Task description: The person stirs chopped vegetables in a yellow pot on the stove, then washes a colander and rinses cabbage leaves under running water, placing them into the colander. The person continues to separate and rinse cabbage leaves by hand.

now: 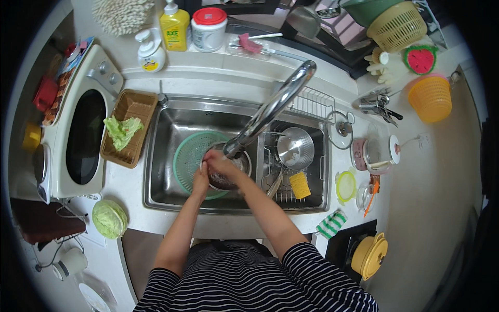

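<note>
A metal bowl (245,165) sits over a green plastic colander (183,167) in the left basin of the stainless steel sink (160,195). My left hand (200,179) grips the bowl's left rim. Across the bowl's upper left side reaches my right hand (220,163), its fingers close to the left ones; whether they hold anything is hidden. Directly above, the chrome faucet (273,103) ends over the bowl. Water appears to lie in the bowl, though my hands and the faucet cover part of it.
In the right basin are a metal pot (295,148), a yellow sponge (299,185) and a wire rack. A brown tray (132,105) with a cabbage leaf (123,132) stands left of the sink, near a cabbage (109,219). Farther right is a yellow lidded pot (368,255).
</note>
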The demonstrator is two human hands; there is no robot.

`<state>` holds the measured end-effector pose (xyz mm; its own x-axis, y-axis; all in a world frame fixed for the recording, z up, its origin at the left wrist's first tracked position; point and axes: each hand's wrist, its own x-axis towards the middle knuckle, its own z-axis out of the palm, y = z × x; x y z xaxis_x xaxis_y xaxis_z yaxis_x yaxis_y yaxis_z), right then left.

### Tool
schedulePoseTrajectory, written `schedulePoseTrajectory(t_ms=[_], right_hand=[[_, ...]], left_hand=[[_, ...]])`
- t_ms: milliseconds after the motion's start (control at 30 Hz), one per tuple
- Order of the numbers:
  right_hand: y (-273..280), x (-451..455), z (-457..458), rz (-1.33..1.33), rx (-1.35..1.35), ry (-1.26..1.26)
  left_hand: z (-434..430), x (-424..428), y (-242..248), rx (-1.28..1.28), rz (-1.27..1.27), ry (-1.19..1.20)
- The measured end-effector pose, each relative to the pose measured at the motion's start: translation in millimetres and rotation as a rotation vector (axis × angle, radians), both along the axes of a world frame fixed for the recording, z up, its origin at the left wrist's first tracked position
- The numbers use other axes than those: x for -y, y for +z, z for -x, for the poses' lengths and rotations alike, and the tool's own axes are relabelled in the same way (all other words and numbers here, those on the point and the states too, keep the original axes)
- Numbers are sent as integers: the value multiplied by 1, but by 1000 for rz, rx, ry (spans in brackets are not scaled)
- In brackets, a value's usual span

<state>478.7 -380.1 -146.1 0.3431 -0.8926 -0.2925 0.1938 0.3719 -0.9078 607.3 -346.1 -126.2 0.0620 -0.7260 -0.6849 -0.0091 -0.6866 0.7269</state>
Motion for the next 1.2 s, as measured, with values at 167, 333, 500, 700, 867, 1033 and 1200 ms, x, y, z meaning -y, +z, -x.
schedulePoseTrajectory(t_ms=[167,333,500,700,867,1033,1200], right_hand=[[-8,-5,12,20,-927,146],[-2,-3,-11,366,-524,136],[7,-47,1,463,-1124,298],[34,-51,35,713,-1074,255],[23,-41,12,481,-745,-371],[9,-26,-9,108,-446,-572],[15,-16,-9,-100,-33,-551]], left_hand=[[-14,-1,-23,181,188,-9],[-14,-2,-44,61,-29,-61],[-33,19,-76,73,-76,173],[-53,49,-71,-282,-436,-55],[-12,64,-40,-223,-65,-72],[22,66,-50,263,537,-250],[2,72,-72,214,785,-318]])
